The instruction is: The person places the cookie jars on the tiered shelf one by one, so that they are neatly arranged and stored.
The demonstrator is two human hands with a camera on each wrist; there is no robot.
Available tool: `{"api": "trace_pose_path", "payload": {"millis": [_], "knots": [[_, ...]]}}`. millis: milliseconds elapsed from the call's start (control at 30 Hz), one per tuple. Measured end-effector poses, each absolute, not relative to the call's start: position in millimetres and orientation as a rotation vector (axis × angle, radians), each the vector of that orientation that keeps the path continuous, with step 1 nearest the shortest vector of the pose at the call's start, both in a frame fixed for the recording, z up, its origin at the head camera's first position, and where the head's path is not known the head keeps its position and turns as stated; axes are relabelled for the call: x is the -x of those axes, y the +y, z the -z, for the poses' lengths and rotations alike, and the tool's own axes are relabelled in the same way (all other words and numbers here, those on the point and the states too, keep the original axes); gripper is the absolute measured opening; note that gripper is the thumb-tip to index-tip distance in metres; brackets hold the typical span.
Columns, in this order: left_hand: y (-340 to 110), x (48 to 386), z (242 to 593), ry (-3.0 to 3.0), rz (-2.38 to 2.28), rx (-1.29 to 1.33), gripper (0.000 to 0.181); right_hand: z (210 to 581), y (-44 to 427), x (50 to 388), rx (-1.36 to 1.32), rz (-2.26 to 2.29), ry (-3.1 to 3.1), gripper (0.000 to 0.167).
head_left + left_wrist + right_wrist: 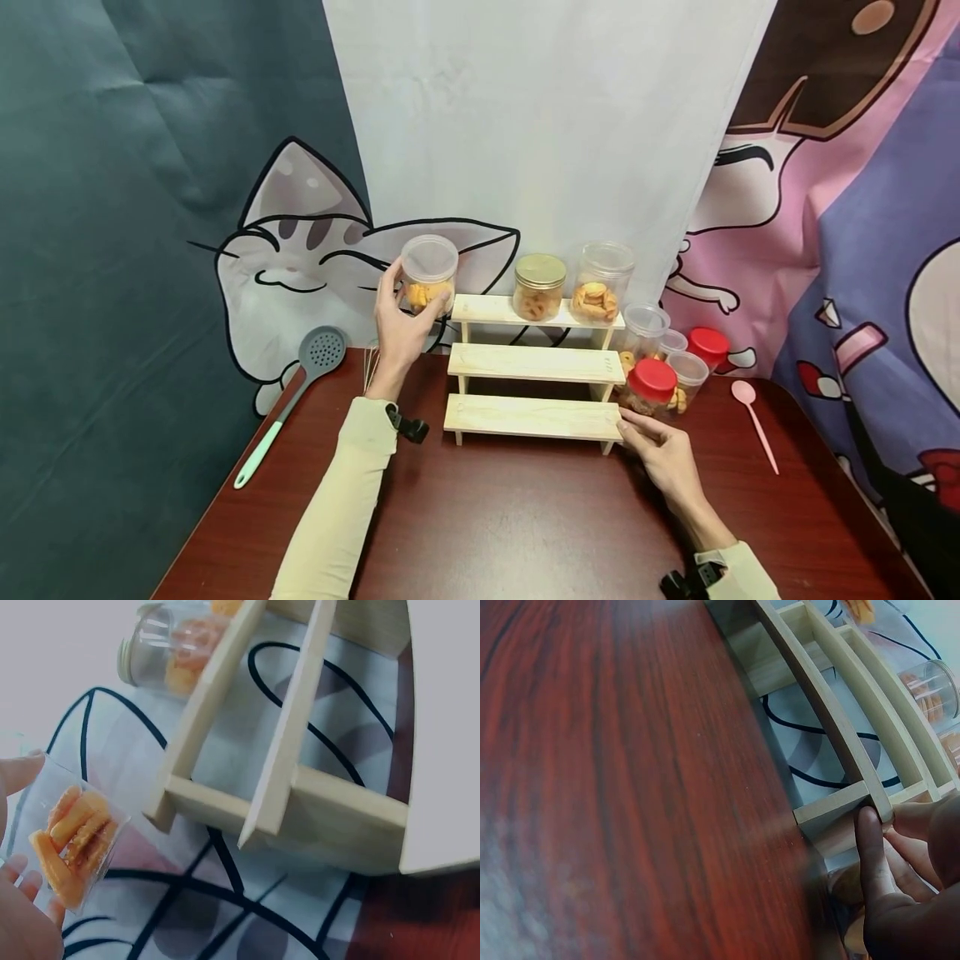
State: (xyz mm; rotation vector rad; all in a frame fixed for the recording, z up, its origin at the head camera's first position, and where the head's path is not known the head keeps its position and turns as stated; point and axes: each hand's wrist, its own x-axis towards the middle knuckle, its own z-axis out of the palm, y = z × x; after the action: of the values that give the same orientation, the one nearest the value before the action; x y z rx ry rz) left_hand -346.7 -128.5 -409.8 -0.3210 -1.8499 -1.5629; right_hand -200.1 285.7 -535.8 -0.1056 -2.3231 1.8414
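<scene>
Though outside left-wrist view, right fingers (913, 819) on shelf (534, 362)

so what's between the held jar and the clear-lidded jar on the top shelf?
Head view: the gold-lidded jar, standing on the top shelf, with bare shelf towards the held jar.

Left hand (28, 919) is cut off at left-wrist view's edge; in head view it partly hides held jar (429, 265). Marking (608, 364) on wooden rack (525, 415) too small to read. Red-lidded jar (652, 383) partly hides tall clear jar (643, 330).
</scene>
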Motion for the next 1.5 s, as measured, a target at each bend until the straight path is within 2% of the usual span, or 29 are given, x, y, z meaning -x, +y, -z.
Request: {"api": "trace_pose_path", "payload": {"millis": [267,700,900,1067,1300,1500], "knots": [[-105.6,351.1,402.7,-1.862,1.63,0.404,0.083,533.5,285.1,197.9,0.113,-1.867,-2.319,0.043],[-69.1,366.6,415.8,-1.923,1.695,0.42,0.085,536.7,285.2,197.7,0.133,-1.857,-2.316,0.042],[-67.8,372.6,421.6,-1.936,1.736,0.43,0.088,534.8,285.6,197.7,0.131,-1.863,-2.314,0.042],[-74.1,369.8,440.0,-2.047,1.617,0.422,0.096,533.8,283.8,197.4,0.103,-1.857,-2.305,0.041],[-81.8,368.1,462.4,-2.103,1.641,0.354,0.085,533.2,283.4,197.7,0.063,-1.846,-2.301,0.04],[-83.1,372.0,461.4,-2.116,1.686,0.36,0.086,533.4,284.5,198.8,0.079,-1.854,-2.316,0.04]]}}
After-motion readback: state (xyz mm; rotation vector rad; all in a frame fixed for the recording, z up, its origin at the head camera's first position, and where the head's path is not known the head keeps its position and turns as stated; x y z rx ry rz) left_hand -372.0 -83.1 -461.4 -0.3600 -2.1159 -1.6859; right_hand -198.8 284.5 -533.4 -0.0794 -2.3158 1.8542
